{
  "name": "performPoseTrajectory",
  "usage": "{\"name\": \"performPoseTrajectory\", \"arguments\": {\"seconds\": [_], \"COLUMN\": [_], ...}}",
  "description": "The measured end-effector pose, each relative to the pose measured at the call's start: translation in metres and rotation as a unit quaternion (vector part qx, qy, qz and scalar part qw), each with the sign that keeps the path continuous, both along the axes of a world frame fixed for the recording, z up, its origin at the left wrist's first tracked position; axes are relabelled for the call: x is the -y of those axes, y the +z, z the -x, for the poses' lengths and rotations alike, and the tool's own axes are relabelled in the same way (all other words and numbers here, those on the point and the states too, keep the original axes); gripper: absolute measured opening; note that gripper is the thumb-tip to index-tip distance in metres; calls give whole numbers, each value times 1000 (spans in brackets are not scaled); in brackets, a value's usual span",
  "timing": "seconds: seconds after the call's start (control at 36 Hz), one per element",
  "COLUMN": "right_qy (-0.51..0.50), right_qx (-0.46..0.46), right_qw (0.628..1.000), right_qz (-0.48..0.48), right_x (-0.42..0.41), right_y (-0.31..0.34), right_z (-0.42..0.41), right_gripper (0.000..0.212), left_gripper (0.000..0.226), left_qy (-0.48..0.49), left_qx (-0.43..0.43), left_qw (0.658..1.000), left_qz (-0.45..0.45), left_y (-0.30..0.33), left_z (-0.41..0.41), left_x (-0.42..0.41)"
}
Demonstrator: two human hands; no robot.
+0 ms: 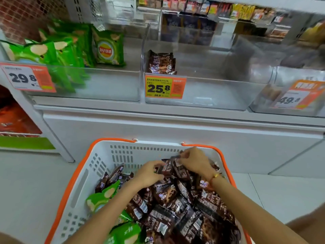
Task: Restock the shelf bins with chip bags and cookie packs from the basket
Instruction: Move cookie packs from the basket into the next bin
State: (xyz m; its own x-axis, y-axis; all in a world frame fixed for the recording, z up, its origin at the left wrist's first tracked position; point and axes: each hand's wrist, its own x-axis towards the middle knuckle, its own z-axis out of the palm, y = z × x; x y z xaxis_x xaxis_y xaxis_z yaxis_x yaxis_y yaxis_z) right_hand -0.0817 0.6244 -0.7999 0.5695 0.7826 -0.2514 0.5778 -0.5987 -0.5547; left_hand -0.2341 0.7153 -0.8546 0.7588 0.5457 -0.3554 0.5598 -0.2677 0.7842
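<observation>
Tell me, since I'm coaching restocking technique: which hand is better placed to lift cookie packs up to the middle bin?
Probably the right hand. It sits higher at the far end of the basket, fingers pinching brown cookie packs, roughly below the 25.8 bin. The left hand lies lower, steadying the packs.

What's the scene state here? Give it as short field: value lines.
basket: white with orange rim, on the floor below the shelf
basket contents: many brown cookie packs, a few green chip bags at its left
left hand: on the cookie packs, gripping some
right hand: pinching a cookie pack at the far end of the basket
left bin: green chip bags stocked
middle bin: only a few cookie packs at its back left
</observation>
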Motion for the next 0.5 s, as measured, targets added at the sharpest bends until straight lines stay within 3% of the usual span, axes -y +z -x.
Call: {"name": "performPoseTrajectory", "arguments": {"seconds": [0.06, 0.14, 0.28, 0.33, 0.42, 0.5], "right_qy": [-66, -137, -158, -192, -222, -205], "right_qx": [-112, -293, -430, -485, -534, -547], "right_qw": [989, 939, 875, 834, 788, 781], "right_qz": [-65, -119, -160, -180, -212, -221], "right_x": [-4, -6, -5, -6, -8, -9], "right_y": [16, 41, 72, 80, 90, 101], "right_z": [-7, -9, -11, -11, -6, 1], "right_gripper": [13, 15, 4, 5, 6, 12], "left_gripper": [63, 81, 92, 95, 81, 44], "left_qy": [13, -2, 35, 17, -24, 37], "left_qx": [49, 91, 168, 181, 186, 233], "left_qw": [999, 996, 983, 983, 971, 955], "left_qz": [14, 18, 63, -7, -151, -182], "left_y": [21, 50, 87, 100, 112, 120], "left_z": [-2, -5, -2, 1, 3, 2], "left_x": [-4, -7, -16, -20, -23, -28]}}
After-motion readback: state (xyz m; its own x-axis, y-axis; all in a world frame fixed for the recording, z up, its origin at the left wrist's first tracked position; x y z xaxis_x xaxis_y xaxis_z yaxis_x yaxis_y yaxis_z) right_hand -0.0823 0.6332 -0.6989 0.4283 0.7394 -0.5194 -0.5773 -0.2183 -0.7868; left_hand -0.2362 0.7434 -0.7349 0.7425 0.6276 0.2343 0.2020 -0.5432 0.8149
